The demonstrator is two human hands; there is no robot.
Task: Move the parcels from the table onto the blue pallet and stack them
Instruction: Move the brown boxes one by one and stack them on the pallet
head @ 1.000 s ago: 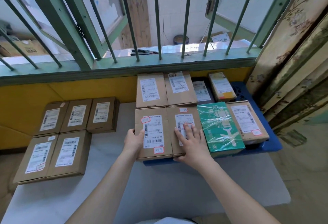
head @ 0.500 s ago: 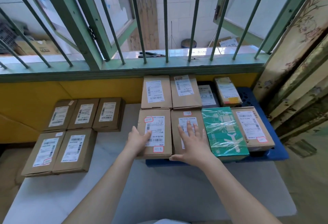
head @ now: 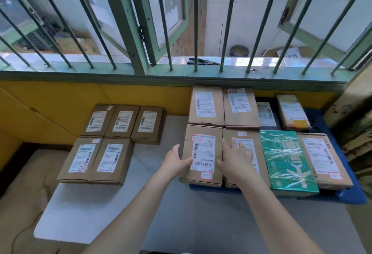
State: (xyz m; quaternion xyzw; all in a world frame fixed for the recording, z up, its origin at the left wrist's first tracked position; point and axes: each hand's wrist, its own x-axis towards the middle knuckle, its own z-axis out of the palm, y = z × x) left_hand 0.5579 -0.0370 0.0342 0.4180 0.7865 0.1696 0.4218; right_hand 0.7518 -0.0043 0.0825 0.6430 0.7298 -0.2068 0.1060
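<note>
Parcels: five brown ones [head: 112, 143] lay at nine o'clock on the counter [head: 181, 219], well apart from the blue pallet [head: 354, 197] at three o'clock, which was already filled with boxes. Left hand [head: 175, 163], fingers straight, touched the near-left pallet box [head: 202, 155]; right hand [head: 234, 161] was spread flat over its neighbour [head: 244, 157]. Neither grip was clamped on anything. A second layer could slide off, I judged, since the tops looked uneven in height.

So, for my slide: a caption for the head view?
Both open hands, left hand and right hand, over brown parcels on the blue pallet.
</note>
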